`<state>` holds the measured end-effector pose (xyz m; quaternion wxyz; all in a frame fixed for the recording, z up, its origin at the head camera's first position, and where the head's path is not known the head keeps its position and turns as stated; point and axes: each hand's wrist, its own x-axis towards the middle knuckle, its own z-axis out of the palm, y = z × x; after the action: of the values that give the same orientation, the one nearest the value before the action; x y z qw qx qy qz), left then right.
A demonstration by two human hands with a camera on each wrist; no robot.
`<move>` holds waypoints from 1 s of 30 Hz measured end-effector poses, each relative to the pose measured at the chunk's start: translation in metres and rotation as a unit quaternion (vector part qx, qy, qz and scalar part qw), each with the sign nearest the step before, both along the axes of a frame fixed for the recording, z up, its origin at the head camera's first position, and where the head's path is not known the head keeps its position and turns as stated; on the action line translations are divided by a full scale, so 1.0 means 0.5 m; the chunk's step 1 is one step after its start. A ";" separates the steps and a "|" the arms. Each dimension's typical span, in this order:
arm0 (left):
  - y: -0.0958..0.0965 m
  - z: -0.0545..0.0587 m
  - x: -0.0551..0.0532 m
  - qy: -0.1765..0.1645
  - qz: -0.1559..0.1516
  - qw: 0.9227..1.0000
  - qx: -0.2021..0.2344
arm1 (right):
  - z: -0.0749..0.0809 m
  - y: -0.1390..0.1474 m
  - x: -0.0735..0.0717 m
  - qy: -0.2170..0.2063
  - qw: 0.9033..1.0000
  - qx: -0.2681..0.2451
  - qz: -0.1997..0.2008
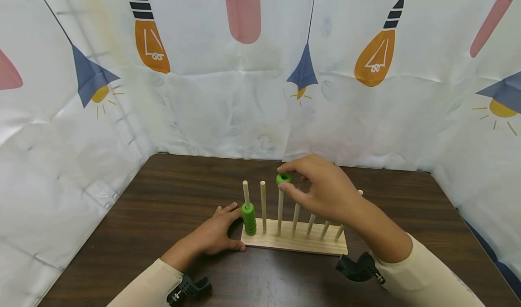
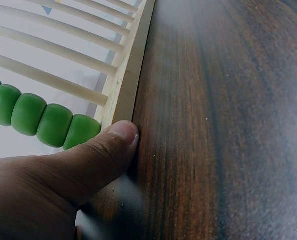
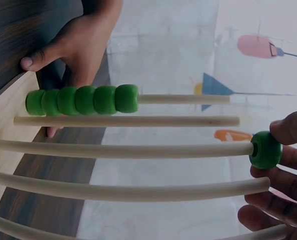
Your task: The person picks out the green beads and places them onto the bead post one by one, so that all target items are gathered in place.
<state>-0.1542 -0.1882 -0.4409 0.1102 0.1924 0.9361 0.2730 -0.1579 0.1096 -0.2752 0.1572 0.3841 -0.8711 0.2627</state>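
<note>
A wooden peg rack (image 1: 293, 241) with several upright pegs stands on the table. Green beads (image 1: 248, 219) are stacked on its leftmost peg. My right hand (image 1: 321, 187) pinches one green bead (image 3: 266, 150) between thumb and fingers at the top of the third peg from the left (image 3: 128, 149); in the right wrist view the peg's tip meets the bead's hole. My left hand (image 1: 215, 230) grips the left end of the rack's base, its thumb (image 2: 111, 142) against the front edge and its fingers round toward the back.
The dark wooden table (image 1: 183, 180) reaches back to a white printed sheet (image 1: 211, 108) hung around it. Bare pegs (image 3: 138, 192) stand close together under and beside the right hand. A dark strap (image 1: 358, 268) sits at the right wrist.
</note>
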 end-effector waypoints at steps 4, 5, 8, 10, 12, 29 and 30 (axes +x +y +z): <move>-0.001 0.000 -0.001 -0.001 -0.001 1.000 -0.004 | 0.000 -0.008 -0.002 -0.005 1.000 0.005 -0.003; -0.001 0.000 -0.001 -0.001 -0.002 1.000 -0.004 | 0.001 -0.010 -0.002 -0.006 1.000 0.006 -0.004; -0.001 0.000 -0.002 0.001 -0.004 1.000 -0.005 | 0.001 -0.016 -0.003 -0.008 1.000 0.010 -0.007; -0.001 -0.002 -0.003 0.003 -0.006 1.000 -0.005 | 0.002 -0.020 -0.003 -0.012 1.000 0.010 -0.007; -0.001 -0.002 -0.004 0.006 -0.008 1.000 -0.005 | 0.003 -0.024 -0.004 -0.012 1.000 0.010 -0.005; -0.002 -0.001 -0.003 0.008 -0.017 1.000 0.005 | 0.005 -0.056 -0.007 -0.023 1.000 0.005 0.007; -0.003 -0.002 -0.003 0.008 -0.017 1.000 0.005 | 0.006 -0.059 -0.008 -0.021 1.000 0.006 0.007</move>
<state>-0.1557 -0.1895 -0.4417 0.1064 0.2113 0.9323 0.2738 -0.1617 0.0803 -0.2723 0.1350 0.3851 -0.8731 0.2668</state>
